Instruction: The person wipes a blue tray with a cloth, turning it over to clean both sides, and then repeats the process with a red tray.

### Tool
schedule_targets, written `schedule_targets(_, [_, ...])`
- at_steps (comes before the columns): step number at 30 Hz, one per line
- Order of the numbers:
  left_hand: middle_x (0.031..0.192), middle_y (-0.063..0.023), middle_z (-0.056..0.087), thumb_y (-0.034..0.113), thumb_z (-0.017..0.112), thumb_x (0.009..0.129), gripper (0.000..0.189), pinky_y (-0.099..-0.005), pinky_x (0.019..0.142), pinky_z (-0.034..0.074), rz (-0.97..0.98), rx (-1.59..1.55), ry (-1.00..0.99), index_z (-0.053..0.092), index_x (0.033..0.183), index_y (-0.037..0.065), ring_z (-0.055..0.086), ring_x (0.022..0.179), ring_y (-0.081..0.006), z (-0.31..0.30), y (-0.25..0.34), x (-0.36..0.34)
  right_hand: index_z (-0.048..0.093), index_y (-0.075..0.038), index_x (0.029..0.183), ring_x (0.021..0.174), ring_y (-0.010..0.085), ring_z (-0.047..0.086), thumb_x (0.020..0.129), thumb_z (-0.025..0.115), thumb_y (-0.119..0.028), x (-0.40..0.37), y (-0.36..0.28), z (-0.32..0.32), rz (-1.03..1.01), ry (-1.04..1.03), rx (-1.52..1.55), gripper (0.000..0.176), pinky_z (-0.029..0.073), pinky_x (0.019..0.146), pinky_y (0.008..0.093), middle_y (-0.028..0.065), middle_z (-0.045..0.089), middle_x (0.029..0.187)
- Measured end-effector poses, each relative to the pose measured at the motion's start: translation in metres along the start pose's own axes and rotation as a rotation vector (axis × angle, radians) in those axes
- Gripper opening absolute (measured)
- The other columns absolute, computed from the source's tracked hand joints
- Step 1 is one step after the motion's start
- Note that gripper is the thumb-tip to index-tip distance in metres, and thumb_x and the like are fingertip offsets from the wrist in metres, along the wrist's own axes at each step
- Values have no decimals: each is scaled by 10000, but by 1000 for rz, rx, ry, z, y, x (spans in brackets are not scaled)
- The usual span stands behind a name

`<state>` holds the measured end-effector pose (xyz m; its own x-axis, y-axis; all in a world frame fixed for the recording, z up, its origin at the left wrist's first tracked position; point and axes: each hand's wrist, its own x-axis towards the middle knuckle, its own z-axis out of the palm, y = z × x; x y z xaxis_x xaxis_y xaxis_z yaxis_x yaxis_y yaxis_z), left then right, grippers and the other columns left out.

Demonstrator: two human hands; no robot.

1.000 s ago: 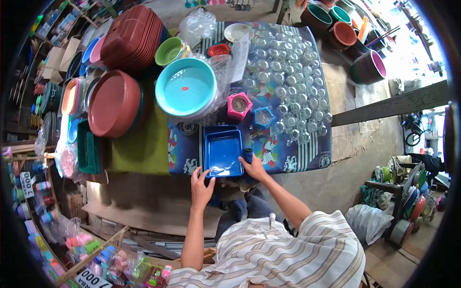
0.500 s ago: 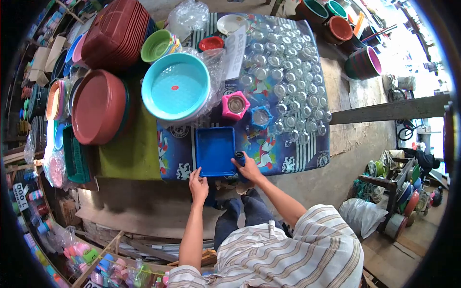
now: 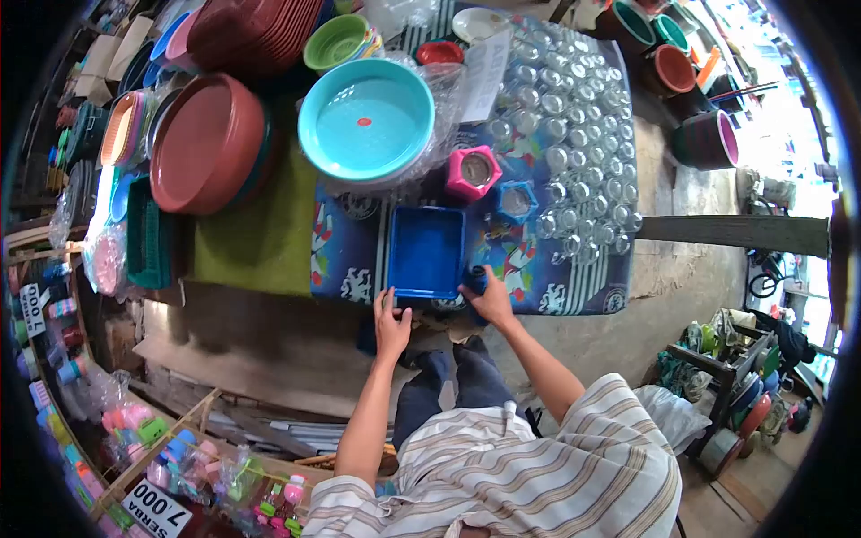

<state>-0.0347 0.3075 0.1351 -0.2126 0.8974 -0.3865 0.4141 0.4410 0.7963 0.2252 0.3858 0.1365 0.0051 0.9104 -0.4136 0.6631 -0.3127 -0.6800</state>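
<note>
A rectangular blue plastic tray (image 3: 427,251) lies at the front edge of the cloth-covered table. The fingertips of my left hand (image 3: 391,328) touch its near left corner, with fingers extended and thumb apart. Beside the near right corner, my right hand (image 3: 492,299) is closed around a dark cylindrical object (image 3: 477,280); its exact kind is not clear. Behind the tray stand a pink star-shaped container (image 3: 473,172) and a blue star-shaped container (image 3: 515,203). A large turquoise basin (image 3: 366,118) rests further back, partly in clear plastic.
Several rows of glass jars (image 3: 583,134) fill the table's right side. Stacked brown-red basins (image 3: 202,148) and a green basket (image 3: 148,233) stand at left. A wooden beam (image 3: 735,236) extends from the table's right side. Shelves of small goods line the lower left.
My view has shifted, so the table and its goods appear higher and further right. Both hands stay at the tray's near corners, and the dark object remains in my right hand.
</note>
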Motion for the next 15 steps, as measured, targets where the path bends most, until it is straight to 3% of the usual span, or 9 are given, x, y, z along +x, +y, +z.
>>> schedule_targets(3, [1665, -217, 345, 127, 721, 987, 726, -405, 1036, 554, 26, 28, -15, 417, 1637, 17, 634, 1242, -361, 6, -2, -2, 542, -59, 1453, 1133, 495, 696, 824, 885, -550, -11, 23, 3, 89, -24, -130, 869, 570, 935, 547, 296, 741, 1177])
schedule_targets(5, [1696, -234, 275, 155, 740, 979, 803, -422, 1118, 512, 14, 46, -41, 352, 1670, 26, 539, 1396, -405, 11, -9, -1, 543, -67, 1458, 1127, 492, 701, 809, 893, -534, -23, 34, -1, 71, -67, -238, 873, 570, 943, 552, 295, 741, 1188])
schedule_targets(6, [1696, -234, 275, 155, 740, 979, 803, -422, 1118, 512, 29, 31, -48, 352, 1670, 26, 539, 1396, -405, 13, -12, -1, 540, -72, 1465, 1124, 491, 703, 806, 893, -527, -28, 33, -6, 107, -123, -255, 875, 571, 947, 554, 294, 741, 1194])
schedule_targets(8, [1719, -265, 176, 168, 766, 960, 896, -463, 1200, 441, 79, 188, -13, 280, 1708, 75, 389, 1516, -457, 20, -21, -3, 528, -83, 1476, 1118, 497, 704, 779, 897, -528, -41, 36, -15, 167, -277, -301, 905, 573, 955, 558, 301, 736, 1211])
schedule_targets(12, [1716, -298, 101, 123, 779, 940, 963, -514, 1223, 400, 40, 90, 38, 238, 1734, 171, 300, 1548, -508, 30, -21, -10, 523, -38, 1467, 1151, 482, 708, 749, 909, -515, -66, 68, -17, 217, -447, -375, 944, 564, 1001, 546, 307, 733, 1234])
schedule_targets(15, [1713, -289, 116, 70, 745, 948, 933, -503, 1187, 437, 61, 16, 113, 250, 1733, 167, 377, 1498, -501, 35, -30, -22, 521, -14, 1463, 1165, 447, 716, 754, 912, -484, -81, 85, -7, 235, -474, -336, 936, 556, 1027, 528, 289, 744, 1229])
